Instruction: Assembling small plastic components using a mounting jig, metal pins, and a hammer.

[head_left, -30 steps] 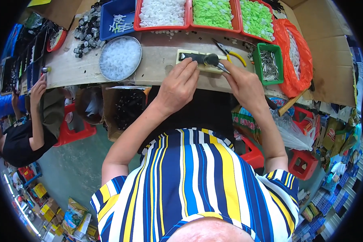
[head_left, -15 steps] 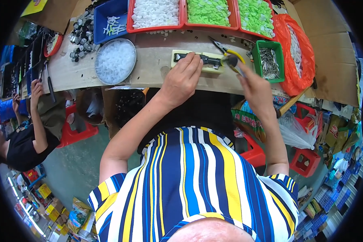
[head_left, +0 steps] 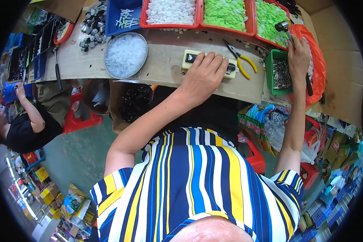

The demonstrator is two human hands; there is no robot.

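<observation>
My left hand bends over a cream block, its fingers closed on a long black plastic part lying in the block. The hand hides the part's middle; both ends show. Raised at the right, near the green bin of metal pins, my right hand is closed around a small hammer with a dark and silvery head. Just right of the block lie pliers with yellow handles, their jaws pointing away from me.
Along the back stand red trays of white and green pieces and a blue tray. A round metal dish holds translucent pieces. An orange-red bag sits right of the bin. At far left, another person works.
My right hand has swung up and right, away from the block, with the hammer. My left hand has moved further over the black part. The view has shifted slightly.
</observation>
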